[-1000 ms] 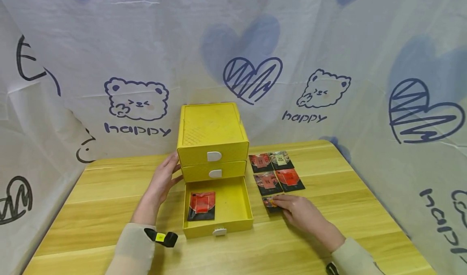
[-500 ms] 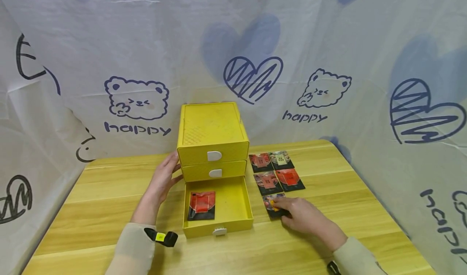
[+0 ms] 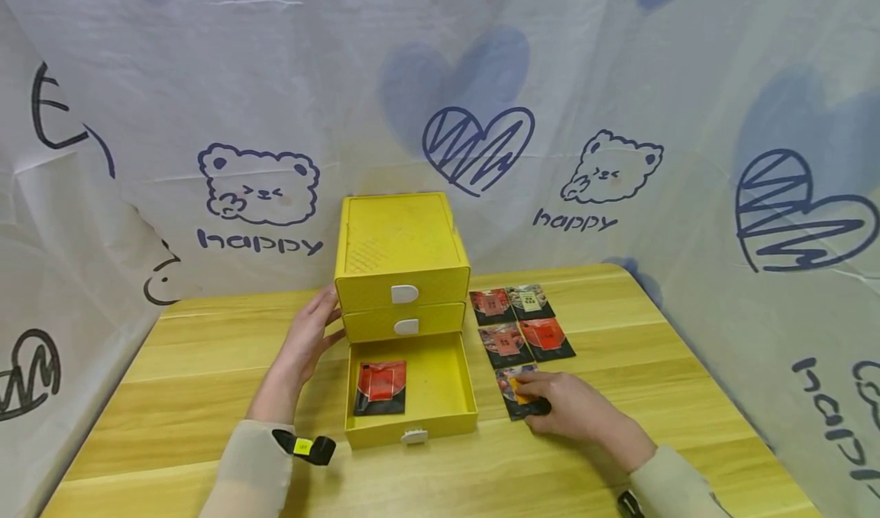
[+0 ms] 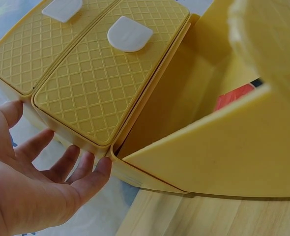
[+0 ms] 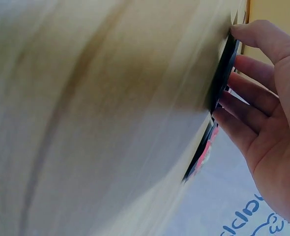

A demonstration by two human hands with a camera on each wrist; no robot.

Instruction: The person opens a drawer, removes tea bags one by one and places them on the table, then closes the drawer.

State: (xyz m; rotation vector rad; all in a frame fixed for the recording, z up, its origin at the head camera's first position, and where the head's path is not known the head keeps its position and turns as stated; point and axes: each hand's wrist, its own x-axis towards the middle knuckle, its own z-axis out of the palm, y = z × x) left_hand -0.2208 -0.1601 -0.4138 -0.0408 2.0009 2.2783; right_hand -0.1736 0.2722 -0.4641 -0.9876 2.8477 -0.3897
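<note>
My left hand (image 3: 308,337) touches the left side of a yellow drawer unit (image 3: 402,235) with extended fingertips; the left wrist view shows the hand (image 4: 46,172) along its wall. The bottom drawer (image 3: 440,380) is pulled out and a red and black packet (image 3: 380,388) lies in its left half. On the table to the right, my right hand (image 3: 574,407) pinches the right edge of a colourful, black-bottomed packet (image 3: 510,397) between thumb and fingers. That edge looks bent up. In the right wrist view the hand (image 5: 268,103) holds the dark packet (image 5: 224,69), seen edge-on.
Several similar packets (image 3: 505,342) lie flat in two columns beyond the right hand, beside the unit. Two upper drawers with white tabs (image 3: 404,294) are closed. A printed white cloth (image 3: 467,67) hangs behind the wooden table (image 3: 660,396).
The right hand's packet has slid slightly toward me, away from the other packets, and its right edge has bent up. The thumb has moved in at that edge. The left hand stays still.
</note>
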